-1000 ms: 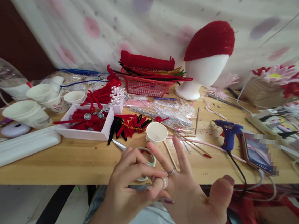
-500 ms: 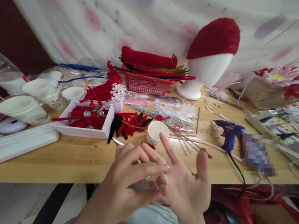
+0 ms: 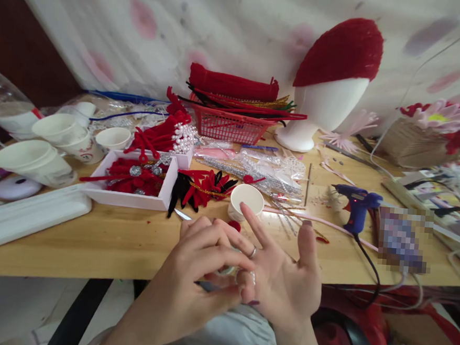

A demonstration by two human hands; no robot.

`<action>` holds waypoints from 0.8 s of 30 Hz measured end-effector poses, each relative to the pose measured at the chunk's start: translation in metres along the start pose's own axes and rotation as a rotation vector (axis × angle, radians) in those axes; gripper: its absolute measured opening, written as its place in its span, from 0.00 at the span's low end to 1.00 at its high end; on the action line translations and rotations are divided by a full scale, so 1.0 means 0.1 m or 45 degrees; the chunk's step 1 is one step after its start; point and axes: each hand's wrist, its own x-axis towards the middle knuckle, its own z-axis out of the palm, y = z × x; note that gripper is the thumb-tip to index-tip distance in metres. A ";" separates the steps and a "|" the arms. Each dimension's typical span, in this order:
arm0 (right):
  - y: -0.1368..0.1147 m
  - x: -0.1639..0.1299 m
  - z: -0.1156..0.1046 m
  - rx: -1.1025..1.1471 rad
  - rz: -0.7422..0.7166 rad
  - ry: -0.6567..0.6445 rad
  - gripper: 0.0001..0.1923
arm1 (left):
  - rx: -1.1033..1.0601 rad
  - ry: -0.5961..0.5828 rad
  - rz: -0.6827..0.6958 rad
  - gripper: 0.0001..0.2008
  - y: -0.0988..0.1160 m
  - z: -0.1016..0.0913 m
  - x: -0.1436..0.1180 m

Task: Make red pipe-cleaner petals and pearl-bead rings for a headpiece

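Both hands meet over the table's near edge. My left hand (image 3: 197, 275) pinches a small beaded ring (image 3: 251, 277) that sits on a bent finger of my right hand (image 3: 286, 276). A thin grey strip shows under the left fingers. My right hand is spread, palm toward me, thumb up, with a plain silver band (image 3: 253, 252) on another finger. Just beyond the fingertips stands a small white paper cup (image 3: 246, 200).
On the wooden table (image 3: 91, 247) are a white tray of red pieces (image 3: 134, 184), a red basket of pipe cleaners (image 3: 229, 125), a foam head with a red cap (image 3: 330, 90), stacked paper cups (image 3: 34, 161), a blue glue gun (image 3: 356, 202) and a phone (image 3: 402, 240).
My right hand turned and drew in, its thumb rising from low right to upright. The left fingers kept their pinch on the beaded ring. The view shifted a little.
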 end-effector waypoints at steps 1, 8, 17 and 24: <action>-0.01 0.00 -0.01 0.010 0.002 0.016 0.44 | 0.023 0.003 0.033 0.06 0.00 0.00 0.00; -0.02 0.04 -0.04 -0.015 0.026 -0.002 0.43 | 0.121 0.111 0.135 0.08 0.00 0.06 -0.01; -0.02 0.05 0.01 -0.104 0.018 0.045 0.43 | 0.170 0.121 0.187 0.07 0.00 0.06 -0.01; 0.00 0.07 0.03 -0.055 0.006 0.001 0.42 | 0.192 0.090 0.176 0.09 -0.01 0.04 -0.02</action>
